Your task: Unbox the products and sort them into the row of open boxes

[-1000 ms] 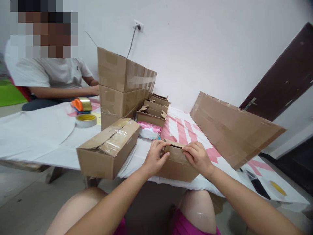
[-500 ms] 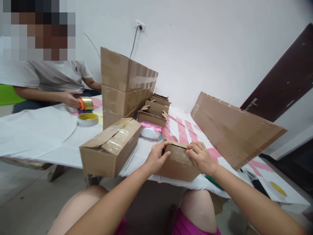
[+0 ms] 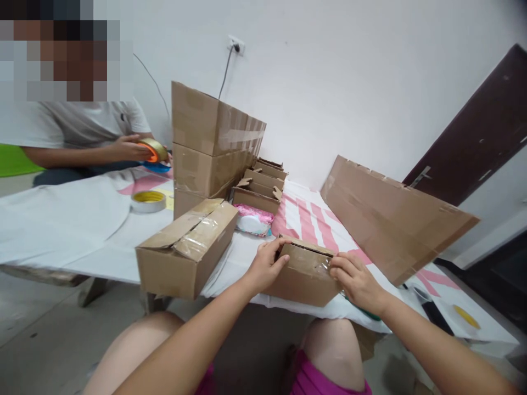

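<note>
A small brown cardboard box (image 3: 307, 280) lies at the table's front edge, with a dark slit between its top flaps and clear tape near its right end. My left hand (image 3: 265, 266) grips the left end, thumb and fingers on the top edges. At the right end, my right hand (image 3: 356, 277) has its bent fingers closed on the top corner. A longer taped carton (image 3: 187, 249) stands to the left, its top flaps slightly raised. Behind the small box is a pink and white soft package (image 3: 253, 220).
Stacked cartons (image 3: 197, 142) and open boxes (image 3: 259, 186) stand behind. A large cardboard sheet (image 3: 395, 219) leans at the right. A tape roll (image 3: 148, 201) lies at the left. Across the table, a person's hand (image 3: 132, 148) holds gold tape with an orange core. Another roll (image 3: 467, 317) is far right.
My right hand has slid right along the box top to its right end, uncovering more of the slit and tape. The other person's hand and tape roll have moved up and right.
</note>
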`<state>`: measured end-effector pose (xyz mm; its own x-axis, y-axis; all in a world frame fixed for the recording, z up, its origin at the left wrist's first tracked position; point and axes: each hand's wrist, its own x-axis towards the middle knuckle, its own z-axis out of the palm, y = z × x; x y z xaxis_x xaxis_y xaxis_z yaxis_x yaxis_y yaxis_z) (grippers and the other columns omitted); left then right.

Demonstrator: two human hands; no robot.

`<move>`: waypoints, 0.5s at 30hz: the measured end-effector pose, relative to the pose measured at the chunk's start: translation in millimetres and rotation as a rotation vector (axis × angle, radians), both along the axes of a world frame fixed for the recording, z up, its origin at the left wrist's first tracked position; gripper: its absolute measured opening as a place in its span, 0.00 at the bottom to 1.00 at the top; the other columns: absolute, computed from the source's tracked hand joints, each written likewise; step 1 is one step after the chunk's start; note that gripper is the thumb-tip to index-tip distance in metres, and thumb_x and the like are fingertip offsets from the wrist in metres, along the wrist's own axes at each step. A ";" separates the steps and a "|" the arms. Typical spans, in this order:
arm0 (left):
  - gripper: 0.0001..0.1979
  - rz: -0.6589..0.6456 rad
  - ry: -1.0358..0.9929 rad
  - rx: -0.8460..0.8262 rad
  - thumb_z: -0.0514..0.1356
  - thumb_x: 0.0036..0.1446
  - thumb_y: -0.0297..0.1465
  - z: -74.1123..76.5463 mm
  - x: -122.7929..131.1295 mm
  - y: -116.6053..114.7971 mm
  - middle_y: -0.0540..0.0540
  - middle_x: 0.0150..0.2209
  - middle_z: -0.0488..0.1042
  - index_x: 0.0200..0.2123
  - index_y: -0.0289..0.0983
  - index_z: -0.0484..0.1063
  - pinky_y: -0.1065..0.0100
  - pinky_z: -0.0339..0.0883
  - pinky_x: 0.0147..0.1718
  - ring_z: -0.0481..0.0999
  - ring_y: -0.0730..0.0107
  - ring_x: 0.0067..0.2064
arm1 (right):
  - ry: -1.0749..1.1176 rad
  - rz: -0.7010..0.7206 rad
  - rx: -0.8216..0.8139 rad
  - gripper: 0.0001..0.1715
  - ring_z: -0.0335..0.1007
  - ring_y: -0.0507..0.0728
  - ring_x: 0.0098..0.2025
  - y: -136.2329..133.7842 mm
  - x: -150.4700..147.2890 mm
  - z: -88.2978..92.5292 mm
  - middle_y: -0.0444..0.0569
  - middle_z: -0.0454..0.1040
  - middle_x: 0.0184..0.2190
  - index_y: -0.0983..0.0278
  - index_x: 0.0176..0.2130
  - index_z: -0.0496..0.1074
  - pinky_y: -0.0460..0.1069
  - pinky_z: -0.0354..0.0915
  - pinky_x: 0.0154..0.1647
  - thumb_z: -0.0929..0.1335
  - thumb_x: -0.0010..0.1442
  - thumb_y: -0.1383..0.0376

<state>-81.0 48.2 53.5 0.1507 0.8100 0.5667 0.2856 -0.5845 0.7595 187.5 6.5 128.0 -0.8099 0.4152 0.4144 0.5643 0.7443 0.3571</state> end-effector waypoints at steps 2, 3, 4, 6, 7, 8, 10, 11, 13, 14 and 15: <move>0.16 -0.003 0.004 0.012 0.56 0.56 0.30 -0.3 0.6 0.2 0.45 0.42 0.75 0.49 0.39 0.69 0.60 0.61 0.45 0.71 0.61 0.41 | 0.020 0.028 0.018 0.13 0.63 0.59 0.53 -6.5 3.5 -1.2 0.52 0.74 0.45 0.62 0.40 0.71 0.55 0.64 0.51 0.59 0.65 0.72; 0.16 -0.005 0.004 0.018 0.55 0.56 0.30 -0.4 0.8 0.6 0.45 0.42 0.75 0.49 0.39 0.69 0.60 0.61 0.45 0.71 0.61 0.41 | 0.028 0.044 0.027 0.13 0.63 0.60 0.54 -9.6 5.0 -1.8 0.52 0.74 0.46 0.62 0.40 0.71 0.56 0.64 0.51 0.59 0.65 0.72; 0.16 -0.006 0.003 0.022 0.55 0.56 0.30 -0.5 0.8 1.3 0.45 0.42 0.75 0.49 0.39 0.69 0.60 0.61 0.45 0.71 0.62 0.41 | 0.029 0.056 0.029 0.12 0.63 0.60 0.55 -12.8 6.4 -2.7 0.52 0.74 0.46 0.62 0.41 0.70 0.56 0.64 0.52 0.59 0.65 0.72; 0.17 -0.007 0.003 0.023 0.55 0.56 0.30 -0.9 0.7 3.0 0.45 0.42 0.75 0.49 0.39 0.68 0.61 0.62 0.44 0.71 0.62 0.41 | 0.027 0.082 -0.003 0.12 0.63 0.60 0.54 -20.5 9.1 -6.4 0.53 0.75 0.46 0.62 0.42 0.69 0.56 0.64 0.51 0.60 0.65 0.72; 0.17 -0.006 0.005 0.022 0.55 0.56 0.30 -1.3 0.6 3.8 0.45 0.42 0.76 0.50 0.39 0.68 0.61 0.62 0.44 0.71 0.62 0.41 | 0.039 0.091 -0.046 0.12 0.65 0.60 0.51 -25.2 10.4 -10.2 0.52 0.75 0.43 0.62 0.42 0.68 0.56 0.65 0.49 0.59 0.65 0.72; 0.17 -0.005 0.009 0.021 0.55 0.56 0.29 -1.8 0.7 4.6 0.45 0.42 0.76 0.50 0.39 0.68 0.61 0.63 0.44 0.72 0.62 0.41 | 0.059 0.080 -0.111 0.11 0.66 0.59 0.47 -30.6 11.7 -15.7 0.52 0.75 0.40 0.62 0.41 0.67 0.55 0.65 0.45 0.59 0.64 0.72; 0.17 -0.004 0.015 0.033 0.55 0.56 0.30 -2.9 1.2 5.3 0.44 0.42 0.76 0.50 0.39 0.68 0.60 0.62 0.45 0.72 0.61 0.42 | 0.088 0.000 -0.282 0.11 0.66 0.57 0.39 -43.4 14.5 -32.6 0.51 0.73 0.33 0.63 0.38 0.66 0.52 0.65 0.38 0.58 0.64 0.72; 0.18 -0.003 0.017 0.040 0.55 0.56 0.30 -3.4 1.6 5.2 0.44 0.43 0.76 0.51 0.39 0.68 0.59 0.62 0.45 0.72 0.60 0.43 | 0.078 -0.075 -0.378 0.10 0.65 0.56 0.36 -50.4 16.1 -43.8 0.50 0.71 0.31 0.62 0.36 0.65 0.51 0.64 0.36 0.57 0.63 0.72; 0.18 0.005 0.009 0.053 0.55 0.56 0.30 -2.8 1.9 3.7 0.44 0.43 0.76 0.51 0.39 0.68 0.58 0.62 0.46 0.72 0.59 0.44 | -0.007 -0.261 -0.546 0.08 0.65 0.56 0.34 -64.1 20.3 -69.4 0.49 0.70 0.30 0.63 0.34 0.66 0.50 0.62 0.35 0.59 0.61 0.72; 0.18 0.005 -0.005 0.059 0.56 0.56 0.31 -1.5 1.4 2.3 0.44 0.42 0.76 0.51 0.39 0.68 0.58 0.62 0.47 0.72 0.59 0.44 | -0.062 -0.354 -0.611 0.07 0.65 0.56 0.35 -70.2 23.0 -82.5 0.50 0.70 0.31 0.63 0.34 0.66 0.50 0.62 0.36 0.61 0.58 0.72; 0.18 0.000 -0.033 0.062 0.57 0.55 0.32 0.7 0.4 0.6 0.44 0.42 0.76 0.50 0.39 0.69 0.58 0.62 0.46 0.72 0.60 0.44 | -0.118 -0.432 -0.664 0.05 0.66 0.57 0.36 -75.4 25.9 -94.7 0.50 0.71 0.31 0.63 0.33 0.66 0.51 0.62 0.38 0.63 0.55 0.72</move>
<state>-80.6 48.8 54.1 0.1311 0.7730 0.6208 0.2604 -0.6310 0.7307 213.4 -68.9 33.4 -0.5441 0.8321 -0.1077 0.8374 0.5465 -0.0089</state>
